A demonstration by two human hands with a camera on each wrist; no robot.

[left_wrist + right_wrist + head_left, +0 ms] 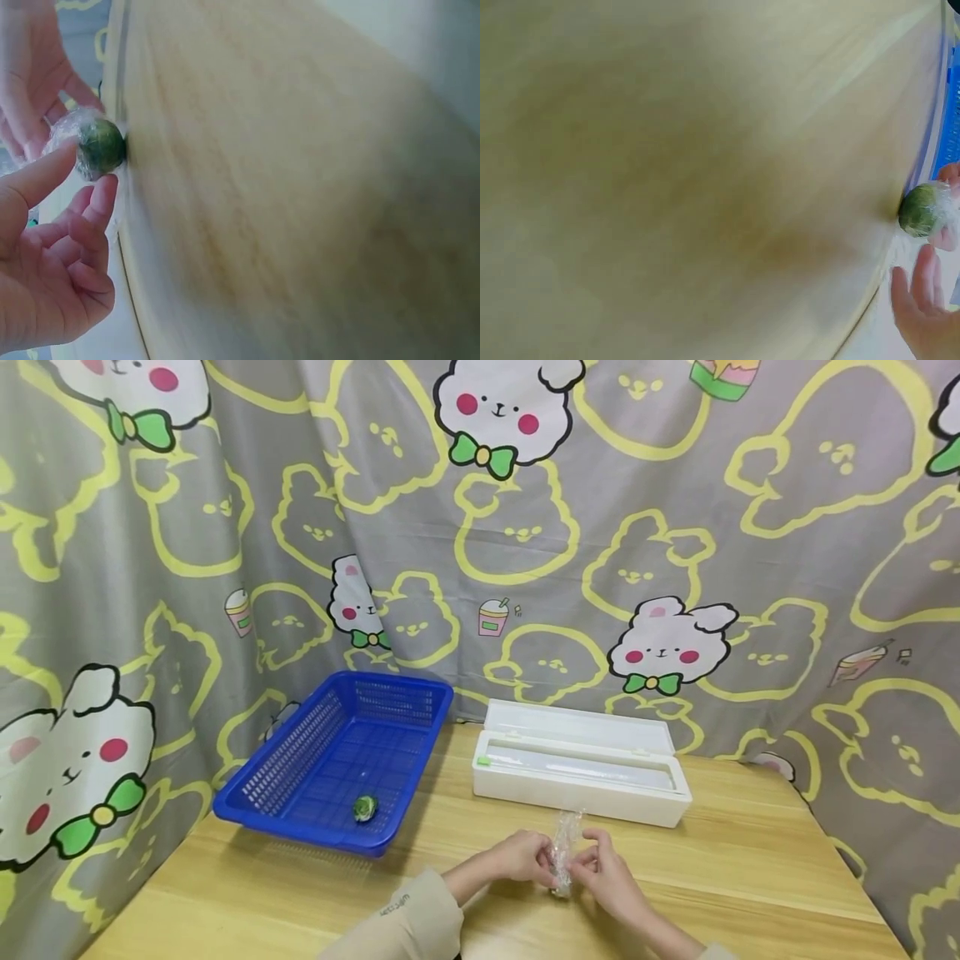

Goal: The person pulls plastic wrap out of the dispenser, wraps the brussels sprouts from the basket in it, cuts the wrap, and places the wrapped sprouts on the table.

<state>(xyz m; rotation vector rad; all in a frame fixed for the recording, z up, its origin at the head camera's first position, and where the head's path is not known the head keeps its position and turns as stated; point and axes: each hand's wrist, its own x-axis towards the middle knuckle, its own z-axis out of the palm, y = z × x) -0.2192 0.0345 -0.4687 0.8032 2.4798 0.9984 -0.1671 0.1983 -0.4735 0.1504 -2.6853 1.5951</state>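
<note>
A small round green fruit or vegetable (101,148), its exact kind unclear, sits in crumpled clear plastic film (566,847) just above the table. My left hand (525,857) pinches it between thumb and fingers; in the left wrist view the thumb lies against the film and a fingertip touches the underside. On the other side, my right hand (611,875) is close to the film. In the right wrist view, the right hand's fingers (924,281) are spread apart just below the green ball (917,210). Loose film stands up between both hands in the head view.
A blue plastic basket (330,837) stands at the left, with another film-wrapped green ball (365,808) inside. Behind my hands is a white film dispenser box (570,795), its lid (577,725) raised and a film roll (581,764) inside. A patterned curtain (525,610) hangs behind the wooden table (750,835).
</note>
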